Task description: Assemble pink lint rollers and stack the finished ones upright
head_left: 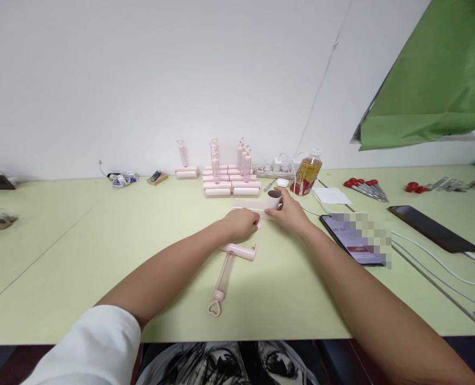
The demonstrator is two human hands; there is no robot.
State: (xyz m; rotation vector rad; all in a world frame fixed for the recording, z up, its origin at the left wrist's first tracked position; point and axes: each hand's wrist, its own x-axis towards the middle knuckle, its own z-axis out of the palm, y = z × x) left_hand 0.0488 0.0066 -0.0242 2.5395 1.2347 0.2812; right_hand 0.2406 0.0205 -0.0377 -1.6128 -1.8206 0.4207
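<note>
My left hand (242,223) is closed over something small and pink on the table; what it grips is mostly hidden. My right hand (287,211) pinches a white paper roll (273,200) with a brown core, held just above the table beside a pink strip-like cover (248,205). In front of my left hand lies a pink roller handle (226,271) with a heart-shaped end, flat on the pale green table (101,256).
Stacked pink rollers and upright handles (229,179) stand at the back by the wall. A bottle of amber drink (307,174), a power strip (273,172), two phones (431,227), red-handled tools (365,188) and cables lie to the right. A green sheet (429,85) hangs upper right.
</note>
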